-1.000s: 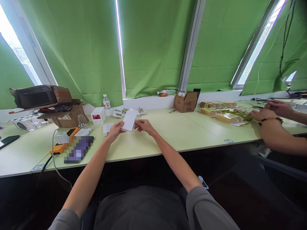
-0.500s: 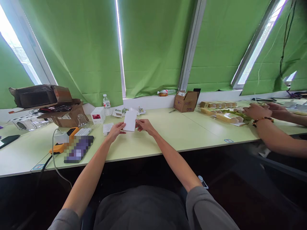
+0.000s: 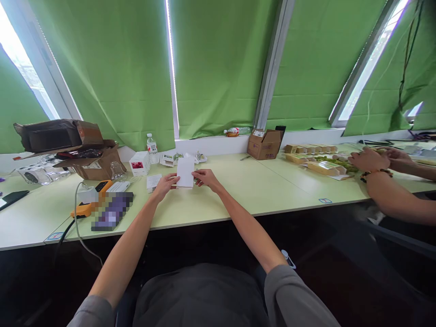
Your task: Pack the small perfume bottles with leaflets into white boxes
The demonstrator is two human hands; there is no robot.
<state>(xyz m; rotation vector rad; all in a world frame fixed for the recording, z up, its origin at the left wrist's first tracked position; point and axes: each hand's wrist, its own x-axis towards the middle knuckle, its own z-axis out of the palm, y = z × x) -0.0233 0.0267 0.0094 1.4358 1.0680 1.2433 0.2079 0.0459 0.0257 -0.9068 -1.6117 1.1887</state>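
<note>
Over the table, I hold a white folded card [image 3: 185,172] upright, its blank face toward me; whether it is thick paper or a flattened carton I cannot tell. My left hand [image 3: 166,185] grips its left edge, thumb in front and fingers behind. At the right edge, my right hand [image 3: 206,178] is closed with its fingertips pinching the card. Something small and shiny shows by those fingertips, too small to name. Just left of my left hand lies a white printed leaflet [image 3: 154,182]. Behind the card are several small white-and-green packets [image 3: 168,159].
On the left are a white box with a red picture [image 3: 139,164], a water bottle [image 3: 151,146], cardboard boxes [image 3: 97,165], a phone [image 3: 114,211] and an orange device [image 3: 102,187]. A carton [image 3: 264,144] stands at the back. At right, another person's hands [image 3: 371,159] work near yellow trays [image 3: 325,168].
The white card has turned slightly more upright and shifted a little right, and its bottom edge shows a fold. My hands stay on it. The other person's hands have moved slightly.
</note>
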